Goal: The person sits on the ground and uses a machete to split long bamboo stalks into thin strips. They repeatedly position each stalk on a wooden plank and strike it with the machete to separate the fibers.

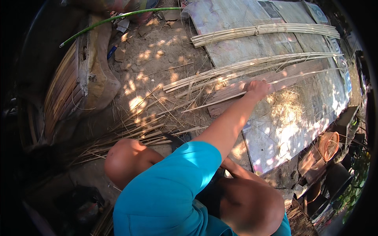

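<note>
Starting at the left, I see a curved stack of bamboo slats (63, 84) lying against a worn brown sack (96, 70) on the dirt, with a green bamboo pole (118, 16) slanting across above them. Loose strips and shavings (130, 126) are scattered over the sandy ground near my bent knee (126, 157). Further along, my arm in a turquoise sleeve (185, 169) stretches forward over the ground, and I cannot tell for sure whether it is the left or the right; only one hand (256, 88) is in view. Its fingers are curled down, pressing on or grasping a long thin bamboo strip (214, 103) that lies across a flat wooden plank (252, 88), though I cannot tell whether they are fully closed around it. Beyond the hand, a tied bundle of pale strips (267, 30) rests on a large printed sheet (291, 118), and an orange woven basket (328, 144) sits at the far right.
</note>
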### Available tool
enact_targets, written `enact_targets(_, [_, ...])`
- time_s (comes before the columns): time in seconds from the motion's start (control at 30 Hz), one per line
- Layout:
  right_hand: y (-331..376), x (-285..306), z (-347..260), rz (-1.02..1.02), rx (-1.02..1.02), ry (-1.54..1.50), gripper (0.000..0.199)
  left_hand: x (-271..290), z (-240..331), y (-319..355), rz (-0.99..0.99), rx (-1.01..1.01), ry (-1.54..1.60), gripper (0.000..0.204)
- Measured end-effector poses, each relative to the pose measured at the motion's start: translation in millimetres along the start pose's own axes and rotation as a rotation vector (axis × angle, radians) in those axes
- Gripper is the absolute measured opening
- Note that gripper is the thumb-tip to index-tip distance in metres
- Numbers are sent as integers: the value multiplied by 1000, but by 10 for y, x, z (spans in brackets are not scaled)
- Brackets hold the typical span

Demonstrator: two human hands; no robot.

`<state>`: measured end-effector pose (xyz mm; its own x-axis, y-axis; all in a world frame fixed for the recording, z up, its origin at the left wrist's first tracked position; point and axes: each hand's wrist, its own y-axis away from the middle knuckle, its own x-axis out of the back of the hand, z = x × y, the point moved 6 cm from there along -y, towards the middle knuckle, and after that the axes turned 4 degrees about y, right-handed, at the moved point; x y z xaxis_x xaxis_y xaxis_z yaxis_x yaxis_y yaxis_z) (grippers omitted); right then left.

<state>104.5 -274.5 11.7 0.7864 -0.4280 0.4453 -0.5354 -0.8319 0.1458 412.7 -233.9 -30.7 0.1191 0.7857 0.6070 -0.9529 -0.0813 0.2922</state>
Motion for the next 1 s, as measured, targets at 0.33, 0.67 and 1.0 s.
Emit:
enact_targets(0.33, [-74, 786, 972, 304, -612, -632, 33, 1262, -349, 765, -103, -489, -727, 26])
enact_targets(0.67, [-95, 909, 937, 284, -588, -466, 33, 1306, -2343, 2934, -336, 499, 705, 36])
enact_targets(1.0, [-14, 927, 871, 339, -644, -181, 33, 2370, -766, 2078, -16, -222, 1094, 37])
